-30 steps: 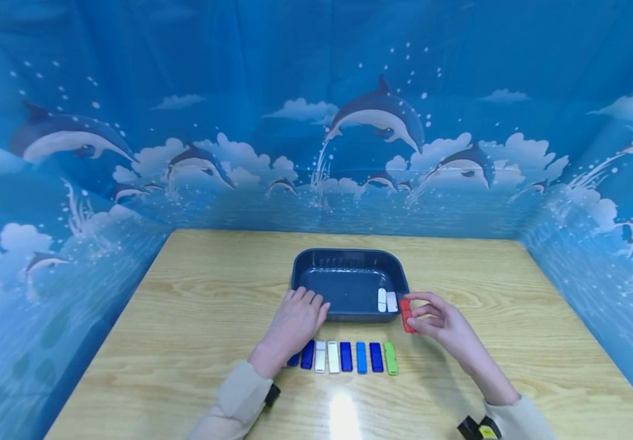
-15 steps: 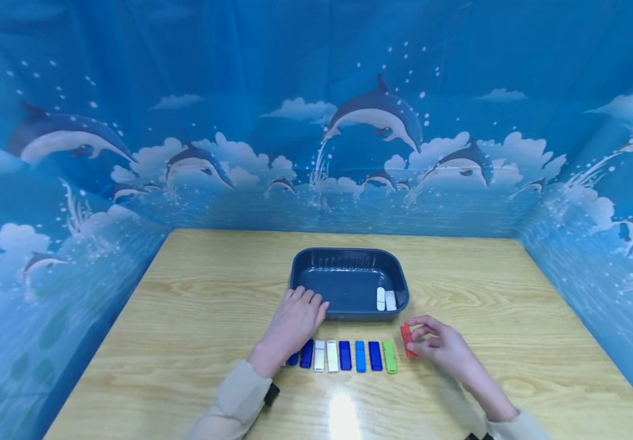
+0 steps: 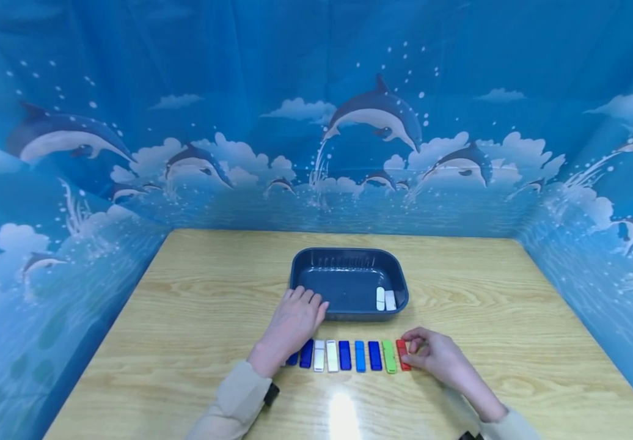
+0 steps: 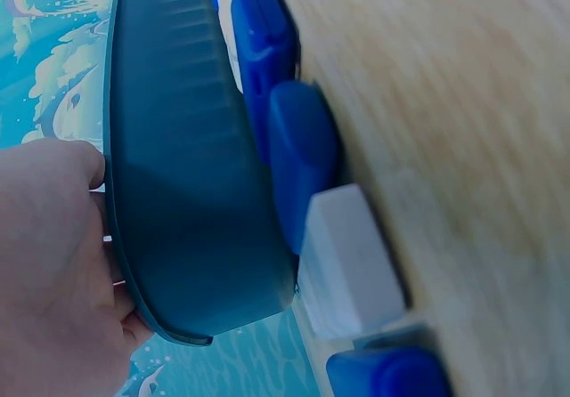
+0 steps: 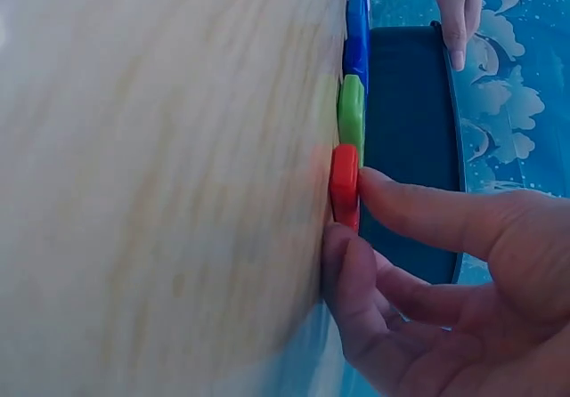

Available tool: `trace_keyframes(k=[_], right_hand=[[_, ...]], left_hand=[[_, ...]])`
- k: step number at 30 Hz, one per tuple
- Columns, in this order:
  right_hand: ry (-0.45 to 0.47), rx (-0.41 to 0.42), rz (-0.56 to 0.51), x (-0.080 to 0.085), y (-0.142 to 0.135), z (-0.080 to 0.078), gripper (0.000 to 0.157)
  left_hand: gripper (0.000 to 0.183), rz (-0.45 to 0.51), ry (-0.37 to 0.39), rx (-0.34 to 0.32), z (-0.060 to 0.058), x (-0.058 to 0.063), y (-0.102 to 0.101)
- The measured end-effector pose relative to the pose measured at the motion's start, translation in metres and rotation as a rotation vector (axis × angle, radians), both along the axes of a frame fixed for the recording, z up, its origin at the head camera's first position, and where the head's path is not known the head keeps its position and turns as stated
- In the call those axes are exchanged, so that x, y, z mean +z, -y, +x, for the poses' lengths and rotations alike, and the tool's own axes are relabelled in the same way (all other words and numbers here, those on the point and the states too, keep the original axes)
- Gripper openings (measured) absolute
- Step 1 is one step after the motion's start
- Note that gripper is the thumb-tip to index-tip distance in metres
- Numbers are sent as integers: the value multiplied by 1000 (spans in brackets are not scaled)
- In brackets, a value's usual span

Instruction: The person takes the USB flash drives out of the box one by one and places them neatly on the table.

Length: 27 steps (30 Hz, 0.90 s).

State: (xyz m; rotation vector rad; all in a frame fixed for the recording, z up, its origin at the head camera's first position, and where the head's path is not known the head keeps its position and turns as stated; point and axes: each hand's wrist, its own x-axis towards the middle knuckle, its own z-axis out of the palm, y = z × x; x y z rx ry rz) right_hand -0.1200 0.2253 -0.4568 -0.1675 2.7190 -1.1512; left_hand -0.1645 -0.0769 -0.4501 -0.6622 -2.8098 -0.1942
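Note:
My right hand [image 3: 439, 359] pinches a red USB flash drive [image 3: 402, 354] between thumb and fingers at the right end of a row. In the right wrist view, the red drive stands low at the tabletop, right beside a green drive [image 5: 352, 112]. My left hand [image 3: 293, 318] holds the front-left rim of a dark blue plastic tub [image 3: 363, 317], its fingers hooked over the edge in the left wrist view. Two white drives [image 3: 380, 299] lie inside the tub at the front right.
The row in front of the tub has dark blue, light blue [image 3: 360, 356], white [image 3: 332, 355] and green drives; my left forearm covers its left end. The wooden table [image 3: 206, 293] ends at a dolphin-printed curtain [image 3: 239, 73] behind and at both sides.
My right hand has carried the red drive from beside the tub's front-right corner toward me and slightly left, down to the row's right end. My left hand has stayed on the tub.

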Motion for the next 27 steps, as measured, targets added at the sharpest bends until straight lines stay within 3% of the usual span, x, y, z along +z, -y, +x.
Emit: trace_keyframes(k=[8, 16, 22, 27], right_hand=[[-34, 22, 65, 0, 2, 2, 35], [-153, -31, 87, 7, -1, -2, 10], [-162, -43, 48, 15, 2, -6, 4], [-281, -54, 107, 26, 7, -13, 5]], left_hand=[[34, -3, -3, -3, 0, 0, 0], [34, -11, -2, 3, 0, 0, 0], [32, -9, -14, 2, 0, 0, 0], [32, -9, -13, 3, -1, -2, 0]])
